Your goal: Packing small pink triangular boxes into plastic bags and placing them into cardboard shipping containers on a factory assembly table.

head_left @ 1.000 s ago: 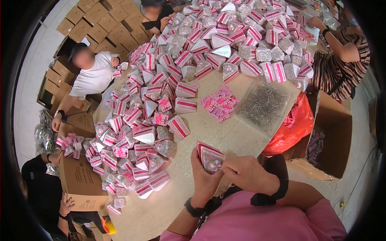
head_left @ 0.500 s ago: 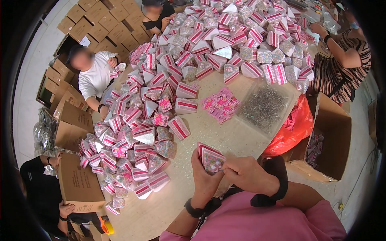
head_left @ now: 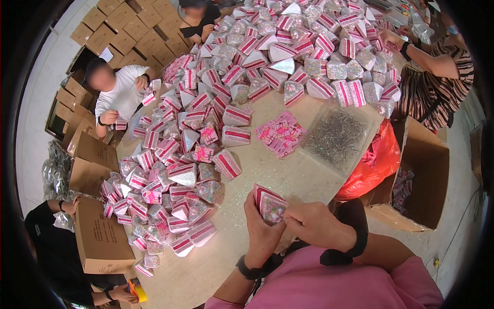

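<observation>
My left hand (head_left: pixel 261 234) is closed around a wedge-shaped cake slice ornament (head_left: pixel 271 207), with pink and white layered sides and a glittery, sequined face turned up. Close against its right-hand edge, my right hand (head_left: pixel 316 224) is pinched shut. Whatever sits between those fingertips is too small or hidden to make out. Past my hands lie a stack of pink printed cards (head_left: pixel 281 135) and a clear shallow tray (head_left: pixel 337 139) filled with small metal hooks or wires. A large heap of similar cake slice ornaments (head_left: pixel 236 117) spreads across the left and far table.
A red plastic bag (head_left: pixel 373 167) hangs by the table's right edge, beside an open cardboard box (head_left: pixel 429 180). Another carton (head_left: pixel 100 232) stands at the left edge, near a yellow-orange tape dispenser (head_left: pixel 138 291) held by a co-worker. Other people work around the table.
My hands stay in nearly the same place, with the ornament tilted slightly. The lower-left co-worker's hand has moved from the carton to the tape dispenser. The white-shirted person has lifted a hand off the heap.
</observation>
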A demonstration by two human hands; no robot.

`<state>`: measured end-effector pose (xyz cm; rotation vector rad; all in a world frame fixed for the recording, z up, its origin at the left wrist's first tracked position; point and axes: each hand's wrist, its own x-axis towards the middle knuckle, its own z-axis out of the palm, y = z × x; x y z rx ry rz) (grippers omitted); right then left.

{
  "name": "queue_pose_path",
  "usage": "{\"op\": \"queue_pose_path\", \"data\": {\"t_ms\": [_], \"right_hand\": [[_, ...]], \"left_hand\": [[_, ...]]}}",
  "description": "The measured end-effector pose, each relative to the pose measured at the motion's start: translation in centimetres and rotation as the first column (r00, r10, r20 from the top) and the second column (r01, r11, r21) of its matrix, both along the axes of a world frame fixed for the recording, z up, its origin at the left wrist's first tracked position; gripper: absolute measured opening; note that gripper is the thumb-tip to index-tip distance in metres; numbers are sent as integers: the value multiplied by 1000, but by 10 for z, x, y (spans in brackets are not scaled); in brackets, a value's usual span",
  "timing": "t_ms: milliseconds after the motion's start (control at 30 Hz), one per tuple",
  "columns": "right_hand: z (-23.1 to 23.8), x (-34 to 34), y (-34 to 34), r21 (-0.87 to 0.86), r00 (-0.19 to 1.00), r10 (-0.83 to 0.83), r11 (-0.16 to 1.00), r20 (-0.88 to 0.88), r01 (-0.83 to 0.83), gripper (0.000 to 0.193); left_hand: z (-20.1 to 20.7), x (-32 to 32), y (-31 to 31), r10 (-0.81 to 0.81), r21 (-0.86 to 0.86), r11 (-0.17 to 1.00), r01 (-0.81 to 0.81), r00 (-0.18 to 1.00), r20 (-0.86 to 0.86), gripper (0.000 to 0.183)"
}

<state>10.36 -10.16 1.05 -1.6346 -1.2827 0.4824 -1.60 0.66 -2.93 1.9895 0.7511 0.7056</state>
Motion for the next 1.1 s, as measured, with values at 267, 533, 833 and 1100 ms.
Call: {"op": "queue_pose_path", "data": {"t_ms": [267,533,833,1100], "right_hand": [[0,2,0,-19,1000,6,1000,-1,-6,10],[2,4,0,-83,997,19,996,-70,-25,12],[-10,10,1,-91,990,75,992,-119,-86,14],[-10,7,2,-126,992,43,990,-118,-58,13]], "left_hand": [[7,3,-1,9,134,991,-5,999,-35,89],[5,3,-1,2,190,982,10,998,-63,90],[2,2,-1,-12,157,987,22,998,-64,90],[1,1,-1,0,215,976,17,997,-78,91]]}}
